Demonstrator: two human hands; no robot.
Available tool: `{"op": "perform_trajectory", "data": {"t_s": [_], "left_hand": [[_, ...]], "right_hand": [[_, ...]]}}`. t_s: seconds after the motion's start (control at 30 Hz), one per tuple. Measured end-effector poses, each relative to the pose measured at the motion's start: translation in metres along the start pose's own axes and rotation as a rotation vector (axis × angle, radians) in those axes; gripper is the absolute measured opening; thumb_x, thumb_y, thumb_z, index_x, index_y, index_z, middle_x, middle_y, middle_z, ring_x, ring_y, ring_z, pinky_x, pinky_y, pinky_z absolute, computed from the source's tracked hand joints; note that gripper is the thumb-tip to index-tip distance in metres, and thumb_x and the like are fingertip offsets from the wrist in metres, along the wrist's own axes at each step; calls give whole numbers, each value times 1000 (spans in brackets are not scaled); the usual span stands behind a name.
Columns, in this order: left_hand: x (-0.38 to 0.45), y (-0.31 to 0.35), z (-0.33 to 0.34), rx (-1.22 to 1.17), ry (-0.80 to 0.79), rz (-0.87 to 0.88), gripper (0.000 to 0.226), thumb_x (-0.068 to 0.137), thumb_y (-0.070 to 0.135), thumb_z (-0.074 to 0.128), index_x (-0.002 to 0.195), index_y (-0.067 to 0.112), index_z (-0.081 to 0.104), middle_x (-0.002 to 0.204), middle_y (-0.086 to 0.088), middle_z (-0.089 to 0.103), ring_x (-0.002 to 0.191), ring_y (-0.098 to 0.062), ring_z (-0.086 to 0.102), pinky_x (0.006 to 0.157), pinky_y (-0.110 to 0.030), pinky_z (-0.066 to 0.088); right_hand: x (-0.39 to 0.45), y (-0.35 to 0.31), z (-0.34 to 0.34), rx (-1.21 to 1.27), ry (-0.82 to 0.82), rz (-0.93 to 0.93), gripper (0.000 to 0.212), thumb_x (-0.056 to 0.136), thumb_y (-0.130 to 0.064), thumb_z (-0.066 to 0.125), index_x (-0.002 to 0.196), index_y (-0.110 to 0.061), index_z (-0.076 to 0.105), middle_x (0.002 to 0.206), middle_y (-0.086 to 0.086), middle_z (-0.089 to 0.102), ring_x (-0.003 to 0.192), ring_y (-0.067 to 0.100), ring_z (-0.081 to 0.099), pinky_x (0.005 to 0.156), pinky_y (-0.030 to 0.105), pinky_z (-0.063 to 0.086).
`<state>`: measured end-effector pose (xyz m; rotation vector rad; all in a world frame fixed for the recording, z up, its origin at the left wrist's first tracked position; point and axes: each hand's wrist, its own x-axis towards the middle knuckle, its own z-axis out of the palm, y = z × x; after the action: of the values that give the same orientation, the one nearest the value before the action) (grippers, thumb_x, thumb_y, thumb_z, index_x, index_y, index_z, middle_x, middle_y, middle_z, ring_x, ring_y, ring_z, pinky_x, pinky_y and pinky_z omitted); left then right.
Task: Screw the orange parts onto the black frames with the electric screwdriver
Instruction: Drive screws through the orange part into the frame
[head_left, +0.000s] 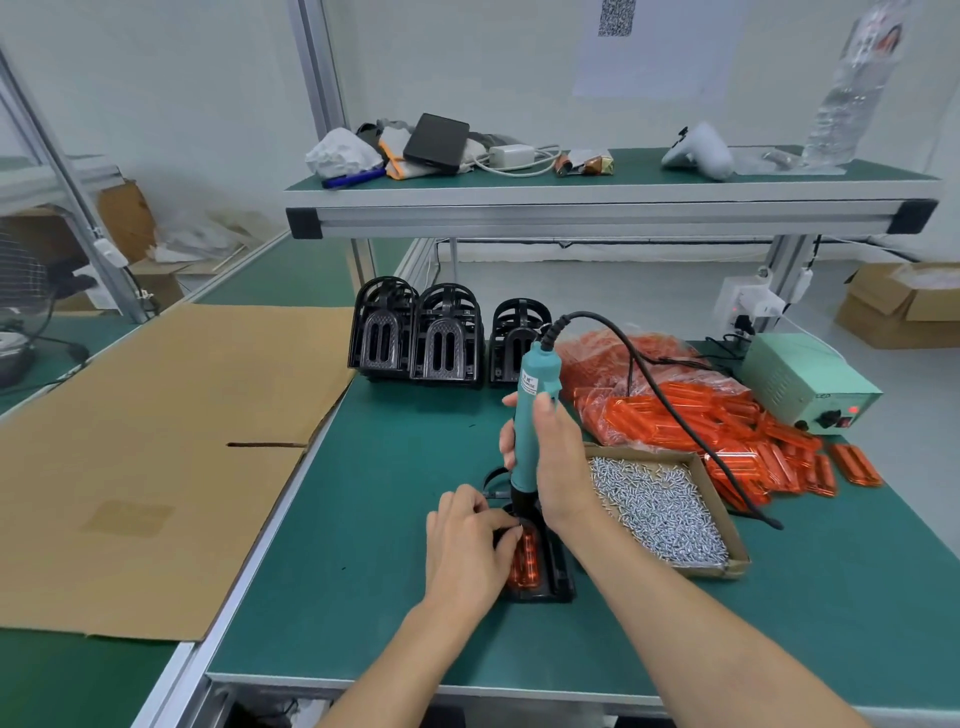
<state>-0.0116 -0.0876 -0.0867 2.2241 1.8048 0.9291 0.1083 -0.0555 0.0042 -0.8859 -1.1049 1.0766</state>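
Green bench (389, 467) carries all. Flat cardboard sheet (156, 441) lies at left. Bag and loose pile of orange parts (701, 415) sit at right, stacked black frames (415, 338) at back. Cardboard tray of screws (660, 509) just right of work spot. Right hand (558, 457), grip wrapped round upright electric screwdriver (535, 410), tip down on black frame (545, 582) holding orange part (524, 558). Left hand (467, 551) rests on frame, fingers curled over its edge, steadying.
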Motion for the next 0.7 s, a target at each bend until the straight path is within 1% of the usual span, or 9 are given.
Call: {"op": "perform_trajectory", "data": {"t_s": [0.03,0.1,0.27,0.37,0.43,0.53,0.6,0.67,0.7], "left_hand": [[0,0,0,2,-3,-1,12,88,42,74,98,36,81,91,10,43,91,-17,44,78,-37,40],[-1,-1,1,4,-2,1,12,89,41,75,98,36,80,91,10,43,91,-17,43,78,-37,40],[0,0,1,0,2,5,12,89,40,76,99,35,81,91,10,44,92,-16,43,79,-36,40],[-1,-1,1,-11,2,7,12,88,39,76,98,35,81,91,9,44,91,-17,44,77,-36,39],[-1,-2,1,-15,6,9,11,88,39,77,97,35,81,90,10,44,91,-17,44,76,-36,39],[0,-2,1,-17,9,7,11,87,39,78,96,35,81,90,10,44,90,-16,44,75,-35,38],[0,-2,1,-15,1,4,12,86,40,78,97,35,80,91,10,44,91,-15,43,76,-35,37],[0,-2,1,-19,-5,-4,13,86,41,78,98,35,81,91,10,43,92,-15,43,77,-34,35],[0,-2,2,-21,-10,-8,14,86,42,77,99,35,81,92,11,43,93,-15,43,78,-34,34]], "right_hand": [[1,0,1,58,8,18,75,88,-73,45,111,-4,62,70,11,56,56,19,47,54,28,41],[3,2,2,123,29,56,80,86,-78,40,110,-6,65,69,10,56,57,18,46,53,27,41],[7,6,2,99,74,81,68,89,-76,39,100,-15,69,70,10,58,57,19,48,54,30,41],[7,9,3,45,92,45,64,91,-71,36,102,-16,66,71,10,60,57,19,49,54,31,41],[6,10,4,54,79,31,63,91,-70,37,104,-15,65,71,11,60,57,20,48,54,30,40],[3,9,1,22,41,-11,63,90,-70,43,108,-13,62,72,11,59,57,20,48,54,29,42],[4,8,-1,-86,52,-24,48,88,-65,56,101,-20,62,70,6,61,58,19,52,56,31,45],[5,8,-2,-199,84,-30,30,86,-51,71,89,-23,60,67,2,62,58,17,55,58,36,50],[6,9,-2,-231,102,-29,25,85,-44,73,85,-23,60,65,1,62,57,17,56,59,38,51]]}}
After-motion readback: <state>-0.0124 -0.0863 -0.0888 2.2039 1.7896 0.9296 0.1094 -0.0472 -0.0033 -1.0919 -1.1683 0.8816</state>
